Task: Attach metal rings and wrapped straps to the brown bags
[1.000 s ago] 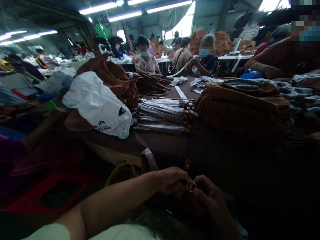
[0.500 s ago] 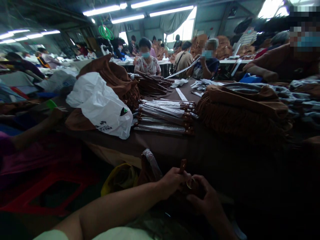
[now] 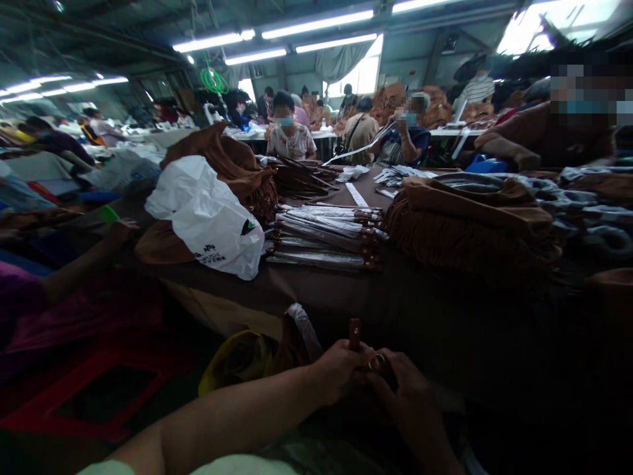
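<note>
Left hand (image 3: 339,371) and right hand (image 3: 401,389) together low in the near middle of the scene, touching. Left hand closed around a brown leather strap (image 3: 355,334), its squared end poking up above the fist. Right hand curled tight on a metal ring (image 3: 378,361), with the ring between both hands; any link between ring and strap lost in shadow.

Just beyond the left hand, a clear plastic strip (image 3: 300,332) against a dark brown suede piece (image 3: 285,349), and a yellow bag (image 3: 232,364) to the left of both. Farther left, a red plastic stool (image 3: 99,389).

Ahead, a long table under brown cloth (image 3: 316,284), bearing a stack of plastic-sleeved straps with brown ends (image 3: 324,237). Left of that stack, a white plastic bag (image 3: 210,227) against a brown fringed suede bag (image 3: 242,178). To the right, a heap of fringed brown suede bags (image 3: 469,224). Far end of the table, a pile of dark straps (image 3: 301,178) before a masked co-worker (image 3: 291,135). Beyond, more masked co-workers at long tables under strip lights.
</note>
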### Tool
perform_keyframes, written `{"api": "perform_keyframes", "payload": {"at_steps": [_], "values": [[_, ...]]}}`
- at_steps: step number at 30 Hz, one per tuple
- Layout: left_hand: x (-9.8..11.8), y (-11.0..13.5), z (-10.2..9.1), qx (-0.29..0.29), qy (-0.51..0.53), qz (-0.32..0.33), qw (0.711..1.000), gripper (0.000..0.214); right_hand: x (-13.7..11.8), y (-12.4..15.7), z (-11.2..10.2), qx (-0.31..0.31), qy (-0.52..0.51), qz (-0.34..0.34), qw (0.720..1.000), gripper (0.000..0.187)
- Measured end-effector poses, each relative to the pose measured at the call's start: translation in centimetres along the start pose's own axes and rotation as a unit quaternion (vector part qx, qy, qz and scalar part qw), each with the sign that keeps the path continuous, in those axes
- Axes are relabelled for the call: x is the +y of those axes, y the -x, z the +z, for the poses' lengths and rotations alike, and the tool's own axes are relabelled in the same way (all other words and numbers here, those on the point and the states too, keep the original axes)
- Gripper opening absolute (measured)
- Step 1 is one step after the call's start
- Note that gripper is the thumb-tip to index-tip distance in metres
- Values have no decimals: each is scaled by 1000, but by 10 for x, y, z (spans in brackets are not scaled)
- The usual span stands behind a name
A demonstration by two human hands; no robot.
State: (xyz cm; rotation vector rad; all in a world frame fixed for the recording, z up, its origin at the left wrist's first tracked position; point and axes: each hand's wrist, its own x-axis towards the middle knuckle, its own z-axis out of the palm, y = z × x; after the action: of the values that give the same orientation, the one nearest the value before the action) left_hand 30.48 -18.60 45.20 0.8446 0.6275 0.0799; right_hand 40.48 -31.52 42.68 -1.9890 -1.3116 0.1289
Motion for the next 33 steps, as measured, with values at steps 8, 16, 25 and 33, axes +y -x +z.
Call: {"api": "perform_keyframes", "payload": {"at_steps": [8, 16, 25, 33], "values": [[-22, 1, -5, -8, 135, -5, 991, 38, 11, -3, 2, -2, 55, -102, 993, 24], [-17, -2, -20, -62, 37, -81, 994, 31, 19, -5, -1, -67, 120, -168, 976, 18], [-13, -9, -23, -80, -20, -73, 994, 37, 26, -5, 2, -81, 136, -180, 971, 15], [4, -4, -16, -96, -173, 53, 979, 60, 26, -7, -9, -15, 110, -206, 972, 15]]}}
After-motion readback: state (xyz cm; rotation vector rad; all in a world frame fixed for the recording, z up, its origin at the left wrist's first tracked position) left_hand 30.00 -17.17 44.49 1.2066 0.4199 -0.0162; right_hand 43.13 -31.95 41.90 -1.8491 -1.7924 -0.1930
